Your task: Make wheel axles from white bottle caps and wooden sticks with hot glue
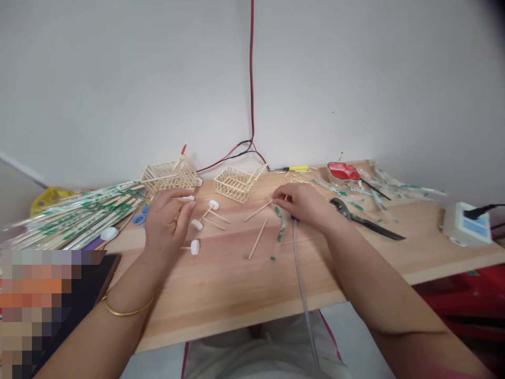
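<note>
My left hand is curled over the wooden table, pinching a thin stick with a white cap at its end. Other capped sticks and a loose white cap lie just beside it. My right hand rests palm down further right, its fingertips closed on the end of a bare stick. Another bare stick lies between the hands. A clear tube runs from under my right hand toward my lap.
Two small stick-built baskets stand at the back by the wall. A heap of wrapped chopsticks fills the left. Black pliers, a red dish, a yellow pen and a white power box lie to the right.
</note>
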`<state>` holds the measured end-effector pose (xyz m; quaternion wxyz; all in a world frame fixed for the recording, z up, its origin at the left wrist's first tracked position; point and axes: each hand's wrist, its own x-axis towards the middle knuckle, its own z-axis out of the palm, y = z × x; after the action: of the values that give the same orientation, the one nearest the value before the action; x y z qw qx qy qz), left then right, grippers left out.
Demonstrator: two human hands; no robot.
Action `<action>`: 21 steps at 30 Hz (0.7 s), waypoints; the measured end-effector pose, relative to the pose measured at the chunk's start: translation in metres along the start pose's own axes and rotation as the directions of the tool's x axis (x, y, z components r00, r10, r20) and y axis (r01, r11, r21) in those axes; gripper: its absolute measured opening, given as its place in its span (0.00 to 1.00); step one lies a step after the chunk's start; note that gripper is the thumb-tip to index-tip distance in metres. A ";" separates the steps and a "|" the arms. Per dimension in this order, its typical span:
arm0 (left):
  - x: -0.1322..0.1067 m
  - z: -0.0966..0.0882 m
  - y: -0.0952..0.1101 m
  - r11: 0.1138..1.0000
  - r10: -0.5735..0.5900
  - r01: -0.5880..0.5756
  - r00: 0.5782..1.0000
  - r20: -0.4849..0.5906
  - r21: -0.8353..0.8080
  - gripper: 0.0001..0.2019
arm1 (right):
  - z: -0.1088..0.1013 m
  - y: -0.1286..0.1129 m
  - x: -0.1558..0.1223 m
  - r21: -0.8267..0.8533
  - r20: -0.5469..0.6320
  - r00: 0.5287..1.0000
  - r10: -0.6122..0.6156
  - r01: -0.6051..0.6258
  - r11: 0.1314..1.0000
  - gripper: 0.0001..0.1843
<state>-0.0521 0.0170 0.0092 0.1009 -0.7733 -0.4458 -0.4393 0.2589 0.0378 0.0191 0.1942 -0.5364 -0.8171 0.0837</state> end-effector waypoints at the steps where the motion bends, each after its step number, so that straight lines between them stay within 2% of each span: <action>1: 0.000 -0.001 0.003 1.000 0.004 -0.003 1.000 -0.017 0.006 0.05 | 0.004 0.002 0.001 -0.027 0.011 1.000 0.000 0.001 1.000 0.08; 4: 0.000 -0.001 0.010 0.999 0.040 -0.040 0.999 -0.008 0.006 0.10 | 0.018 0.001 0.002 -0.029 0.109 0.987 -0.119 0.123 0.992 0.14; 7: -0.002 0.002 0.013 0.997 0.072 -0.071 0.995 0.062 -0.014 0.12 | 0.030 -0.005 0.003 0.043 0.269 0.927 -0.262 0.260 0.965 0.21; 9: -0.004 0.003 0.013 0.997 0.077 -0.075 0.993 0.087 -0.027 0.12 | 0.034 -0.010 0.004 0.031 0.312 0.916 -0.252 0.255 0.966 0.21; 13: -0.006 0.005 0.010 0.996 0.084 -0.079 0.990 0.111 -0.050 0.10 | 0.034 -0.016 0.005 -0.025 0.317 0.927 -0.199 0.218 0.976 0.16; 21: -0.008 0.007 0.007 0.996 0.077 -0.071 0.988 0.133 -0.050 0.10 | 0.031 -0.024 0.005 -0.154 0.412 0.894 -0.177 0.260 0.953 0.11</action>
<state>-0.0446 0.0114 0.0005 0.0694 -0.8194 -0.4125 -0.3919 0.2240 0.0348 0.0006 -0.0222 -0.4297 -0.8989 0.0827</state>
